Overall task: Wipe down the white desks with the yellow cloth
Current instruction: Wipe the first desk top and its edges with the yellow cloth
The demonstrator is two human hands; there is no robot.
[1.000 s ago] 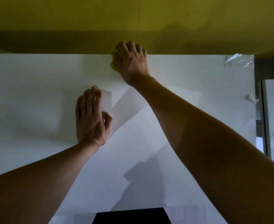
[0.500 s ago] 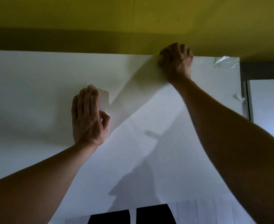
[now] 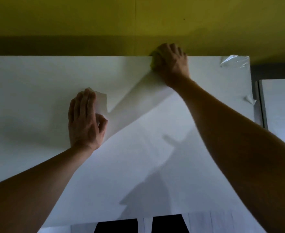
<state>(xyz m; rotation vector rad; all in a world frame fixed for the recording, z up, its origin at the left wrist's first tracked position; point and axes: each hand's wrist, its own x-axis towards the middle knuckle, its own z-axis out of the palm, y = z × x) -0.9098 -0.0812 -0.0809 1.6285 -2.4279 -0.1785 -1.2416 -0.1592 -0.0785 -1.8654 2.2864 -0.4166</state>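
Observation:
The white desk (image 3: 37, 81) fills most of the view, with its far edge against a yellow wall. My right hand (image 3: 171, 63) is at that far edge, right of the middle, fingers curled over the yellow cloth (image 3: 152, 64). Only a thin sliver of cloth shows at the hand's left side. My left hand (image 3: 83, 118) rests flat on the desk near the middle, fingers straight and together, thumb tucked beside the palm.
The yellow wall (image 3: 88, 22) rises right behind the desk. Peeling clear film (image 3: 234, 62) curls up at the far right corner, and another flap (image 3: 249, 100) on the right edge. A second white desk (image 3: 279, 106) stands to the right across a narrow gap.
My right hand slid the cloth to the right along the desk's far edge, then came back slightly to the left. My left hand stayed flat in place.

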